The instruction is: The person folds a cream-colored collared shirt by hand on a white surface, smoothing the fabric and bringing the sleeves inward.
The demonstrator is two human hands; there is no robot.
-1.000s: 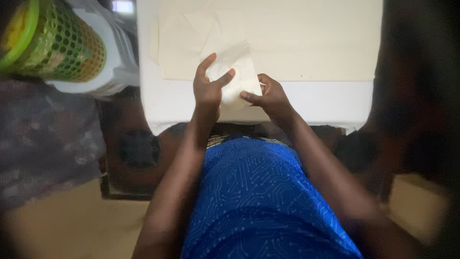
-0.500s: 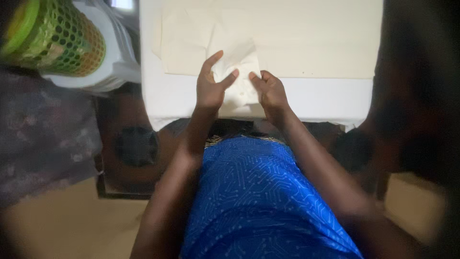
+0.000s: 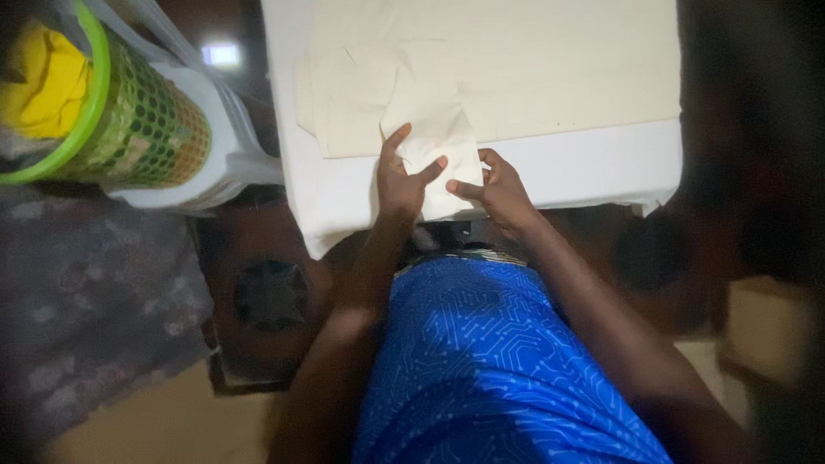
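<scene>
1. we see both hands at the near edge of the desk (image 3: 601, 167), which is covered in white.
2. left hand (image 3: 402, 179): thumb and fingers spread, lying on the left side of a small cream fabric piece (image 3: 438, 142); its grip is open and pressing on the piece rather than pinching it.
3. right hand (image 3: 498, 191): fingertips drawn together on the lower right edge of the same piece; its grip pinches the fabric.
4. the fabric piece lies partly over the desk's front edge, between the two hands, its upper part overlapping a larger cream cloth (image 3: 533, 69) spread flat across the desk.
5. left of the desk we note a green mesh basket (image 3: 146, 129) with something yellow inside, resting on a white container (image 3: 219, 146).
6. the person wears a blue patterned garment (image 3: 481, 361); the surroundings are dim and blurred, so we cannot tell further detail there.
</scene>
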